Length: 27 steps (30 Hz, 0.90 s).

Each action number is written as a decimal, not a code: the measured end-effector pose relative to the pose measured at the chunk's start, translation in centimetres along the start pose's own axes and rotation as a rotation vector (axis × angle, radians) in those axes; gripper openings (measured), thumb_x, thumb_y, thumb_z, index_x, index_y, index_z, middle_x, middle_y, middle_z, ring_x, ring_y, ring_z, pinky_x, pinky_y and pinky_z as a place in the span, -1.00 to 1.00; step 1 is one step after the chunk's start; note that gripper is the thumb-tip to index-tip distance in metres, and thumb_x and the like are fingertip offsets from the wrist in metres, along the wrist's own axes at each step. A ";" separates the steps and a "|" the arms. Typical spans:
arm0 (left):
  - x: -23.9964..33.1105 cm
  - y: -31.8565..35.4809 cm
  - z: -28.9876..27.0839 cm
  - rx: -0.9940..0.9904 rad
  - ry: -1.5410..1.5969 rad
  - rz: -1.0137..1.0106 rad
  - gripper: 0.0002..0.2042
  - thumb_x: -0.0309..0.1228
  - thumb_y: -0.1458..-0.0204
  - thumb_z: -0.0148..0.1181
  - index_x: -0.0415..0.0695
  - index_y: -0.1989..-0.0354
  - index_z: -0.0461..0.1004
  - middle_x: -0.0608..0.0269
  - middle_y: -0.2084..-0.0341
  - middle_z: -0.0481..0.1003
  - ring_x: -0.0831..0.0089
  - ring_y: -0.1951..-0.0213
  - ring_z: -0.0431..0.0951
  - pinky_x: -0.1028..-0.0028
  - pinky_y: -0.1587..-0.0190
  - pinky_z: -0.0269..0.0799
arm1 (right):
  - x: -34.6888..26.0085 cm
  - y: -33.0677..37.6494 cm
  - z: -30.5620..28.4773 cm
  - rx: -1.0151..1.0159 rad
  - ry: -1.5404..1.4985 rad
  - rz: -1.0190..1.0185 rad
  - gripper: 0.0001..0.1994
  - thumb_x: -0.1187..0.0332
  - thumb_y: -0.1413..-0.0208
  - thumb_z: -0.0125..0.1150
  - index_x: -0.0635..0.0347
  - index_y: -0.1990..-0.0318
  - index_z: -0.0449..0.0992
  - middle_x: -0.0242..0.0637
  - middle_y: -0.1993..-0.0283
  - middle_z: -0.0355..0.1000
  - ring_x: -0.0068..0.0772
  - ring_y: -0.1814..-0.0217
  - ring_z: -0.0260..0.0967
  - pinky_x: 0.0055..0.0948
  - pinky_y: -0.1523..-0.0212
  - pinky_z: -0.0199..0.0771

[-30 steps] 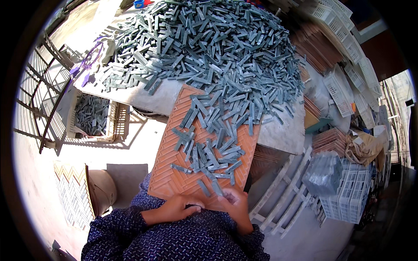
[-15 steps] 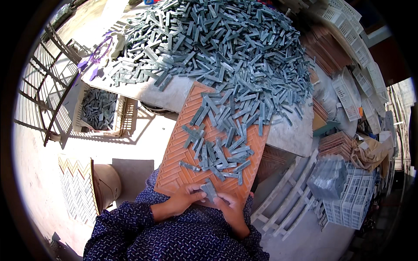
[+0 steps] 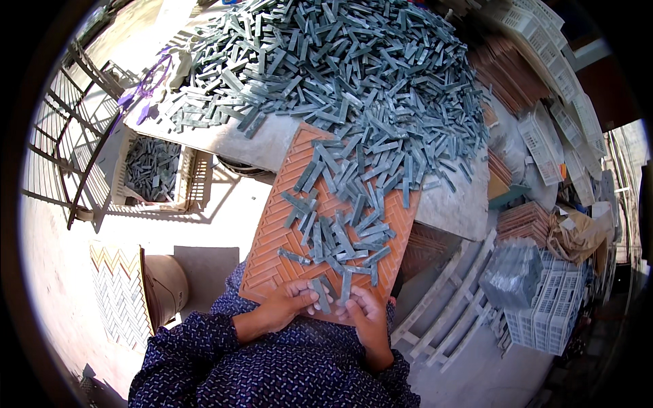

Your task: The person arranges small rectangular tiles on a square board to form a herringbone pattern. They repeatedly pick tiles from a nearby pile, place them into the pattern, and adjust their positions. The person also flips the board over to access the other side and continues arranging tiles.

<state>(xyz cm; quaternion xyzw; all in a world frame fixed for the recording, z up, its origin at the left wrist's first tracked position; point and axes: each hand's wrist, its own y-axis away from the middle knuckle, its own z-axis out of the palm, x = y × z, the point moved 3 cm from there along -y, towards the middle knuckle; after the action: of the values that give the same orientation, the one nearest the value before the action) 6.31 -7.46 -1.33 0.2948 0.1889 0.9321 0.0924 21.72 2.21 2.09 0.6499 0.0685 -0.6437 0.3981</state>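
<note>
An orange tray (image 3: 266,266) with herringbone grooves leans from the table edge toward my lap, and loose grey-green stone strips (image 3: 329,234) lie scattered over its middle. At its near end my left hand (image 3: 280,311) pinches one stone strip (image 3: 320,296) between thumb and fingers. Just to the right, my right hand (image 3: 368,319) grips another stone strip (image 3: 345,284) by its lower end, the strip pointing away from me. The two held strips are apart. Beyond the tray rises a large heap of similar strips (image 3: 354,75).
The heap lies on a pale table (image 3: 272,143). At left stand a crate of strips (image 3: 185,178), a metal rack (image 3: 78,136) and a herringbone-patterned panel (image 3: 122,289) against a bucket (image 3: 165,282). At right are stacked orange trays (image 3: 522,224), white crates (image 3: 544,313) and a slatted pallet (image 3: 442,309).
My hands have moved apart. The strips that were together between them are now separate, one in each hand, and the right one points up the tray.
</note>
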 end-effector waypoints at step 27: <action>2.3 1.4 -1.6 0.145 -0.223 0.124 -0.73 -0.43 -0.22 0.00 -0.26 -0.05 0.38 0.36 0.38 0.44 0.62 0.35 0.41 0.60 0.25 0.37 | -1.1 -2.9 0.7 0.203 1.072 -0.663 -0.73 0.53 0.20 0.37 0.28 0.27 0.49 -0.17 0.28 0.44 -0.20 0.36 0.44 -0.32 0.35 0.44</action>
<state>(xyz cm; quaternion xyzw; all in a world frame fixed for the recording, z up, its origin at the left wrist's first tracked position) 3.43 -8.54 -0.81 0.4136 0.2255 0.8815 0.0338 19.30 4.22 1.96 0.8607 0.3942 -0.3213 0.0247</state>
